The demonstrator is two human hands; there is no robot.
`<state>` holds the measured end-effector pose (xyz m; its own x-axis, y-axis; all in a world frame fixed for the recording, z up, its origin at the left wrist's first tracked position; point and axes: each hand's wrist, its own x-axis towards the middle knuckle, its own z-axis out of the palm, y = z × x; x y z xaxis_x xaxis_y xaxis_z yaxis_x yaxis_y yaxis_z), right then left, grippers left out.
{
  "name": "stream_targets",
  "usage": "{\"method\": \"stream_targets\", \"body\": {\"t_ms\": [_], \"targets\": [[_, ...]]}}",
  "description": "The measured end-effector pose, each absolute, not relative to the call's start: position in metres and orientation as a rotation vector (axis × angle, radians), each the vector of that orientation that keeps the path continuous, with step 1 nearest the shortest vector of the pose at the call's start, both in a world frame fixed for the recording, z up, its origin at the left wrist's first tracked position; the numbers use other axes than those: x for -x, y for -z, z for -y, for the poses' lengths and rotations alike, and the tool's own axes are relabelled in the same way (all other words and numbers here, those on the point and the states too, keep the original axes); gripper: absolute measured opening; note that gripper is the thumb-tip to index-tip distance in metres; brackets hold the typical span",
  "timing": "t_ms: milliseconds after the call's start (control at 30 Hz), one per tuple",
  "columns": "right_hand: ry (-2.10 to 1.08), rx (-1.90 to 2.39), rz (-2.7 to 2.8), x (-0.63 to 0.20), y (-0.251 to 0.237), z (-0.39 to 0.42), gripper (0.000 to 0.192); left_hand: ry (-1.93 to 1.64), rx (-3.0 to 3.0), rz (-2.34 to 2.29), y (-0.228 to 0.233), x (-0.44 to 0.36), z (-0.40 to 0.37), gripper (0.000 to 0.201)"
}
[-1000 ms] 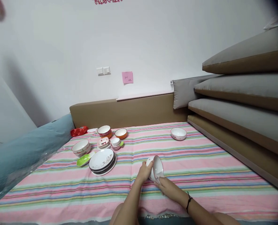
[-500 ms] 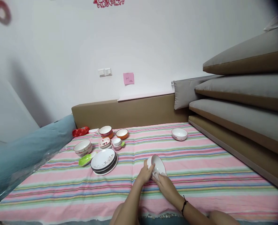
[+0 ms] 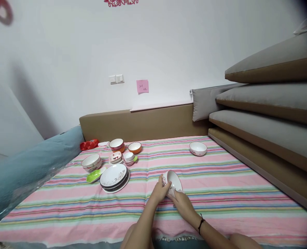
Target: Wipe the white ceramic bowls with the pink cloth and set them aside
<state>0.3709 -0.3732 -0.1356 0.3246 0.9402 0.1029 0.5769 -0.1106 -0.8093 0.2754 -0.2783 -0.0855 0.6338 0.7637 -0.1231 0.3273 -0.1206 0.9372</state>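
A white bowl (image 3: 175, 180) with a dark rim and a reddish pattern on its outside is tilted on its side above the striped cloth. My left hand (image 3: 160, 191) grips its left side, thumb over the rim. At the lower edge of the bowl my right hand (image 3: 180, 202) is closed on a thin white tissue (image 3: 171, 193) and presses it to the bowl's wall. The right fingertips are partly hidden by the tissue. Farther back on the right, a similar white bowl (image 3: 198, 148) stands upright.
On the left are stacked plates (image 3: 114, 176), a green leaf-shaped dish (image 3: 93, 176), patterned bowls (image 3: 91, 162), small dishes (image 3: 129, 157), a bowl stack (image 3: 116, 144) and an orange bowl (image 3: 135, 147). Cushions (image 3: 267, 121) are piled at the right. A low brown backrest (image 3: 148, 122) runs along the wall.
The bowl has turned slightly in my hands, showing more of its reddish pattern by my left fingers. My right hand has shifted a little left and up with the tissue.
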Motion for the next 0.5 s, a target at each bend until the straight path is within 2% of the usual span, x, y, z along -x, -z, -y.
{"method": "stream_targets", "body": {"t_ms": [67, 133, 233, 267, 367, 500], "targets": [[-0.743, 1.680, 1.224, -0.364, 0.133, 0.378, 0.045, -0.439, -1.861, -0.907, 0.085, -0.274, 0.279, 0.079], [-0.817, 1.619, 1.269, -0.363, 0.133, 0.382, 0.042, -0.435, -1.933, -0.918, 0.086, -0.274, 0.276, 0.071], [-0.676, 1.677, 1.624, -0.375, 0.134, 0.385, 0.028, -0.469, -1.873, -0.988, 0.091, -0.275, 0.266, 0.062], [-0.612, 1.707, 1.725, -0.381, 0.134, 0.384, 0.030, -0.478, -1.836, -1.023, 0.093, -0.276, 0.263, 0.061], [-0.486, 1.824, 1.838, -0.393, 0.134, 0.377, 0.041, -0.492, -1.768, -1.099, 0.095, -0.278, 0.261, 0.064], [-0.425, 1.992, 1.634, -0.383, 0.129, 0.370, 0.032, -0.532, -1.857, -1.033, 0.093, -0.278, 0.272, 0.080]]}}
